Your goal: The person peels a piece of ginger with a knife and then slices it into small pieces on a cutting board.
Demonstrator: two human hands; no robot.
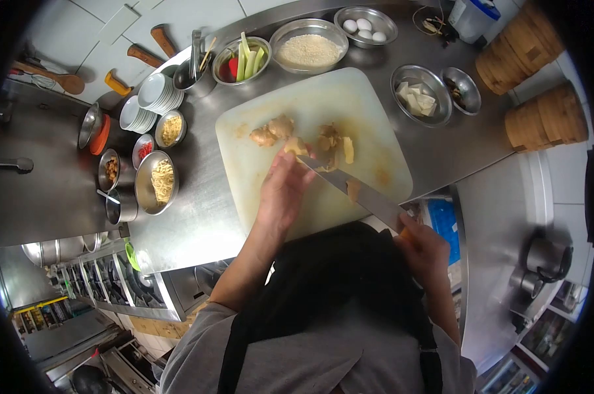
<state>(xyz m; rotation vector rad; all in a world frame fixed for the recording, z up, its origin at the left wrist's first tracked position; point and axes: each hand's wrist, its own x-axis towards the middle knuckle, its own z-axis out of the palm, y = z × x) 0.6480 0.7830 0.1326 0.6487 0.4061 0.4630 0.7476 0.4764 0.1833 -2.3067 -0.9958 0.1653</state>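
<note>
My left hand (285, 190) grips a piece of ginger (296, 146) with its fingertips over the pale cutting board (264, 197). In my right hand (423, 244) is the orange handle of a long kitchen knife (369, 198). Its blade points up and left, and the tip end is against or just beside the ginger piece. A thin slice (353, 190) clings to the blade. Beyond my left hand lies a knobbly unpeeled ginger root (273, 131). Brown peelings (328, 136) and a pale yellow peeled piece (348, 150) lie to the right of it.
Along the back stand a bowl of cut vegetables (241, 60), a bowl of white crumbs (309, 50) and a bowl of eggs (366, 27). White chunks fill a bowl (422, 96) at right, near bamboo steamers (537, 118). Noodle-like strips (162, 182) sit in a bowl at left.
</note>
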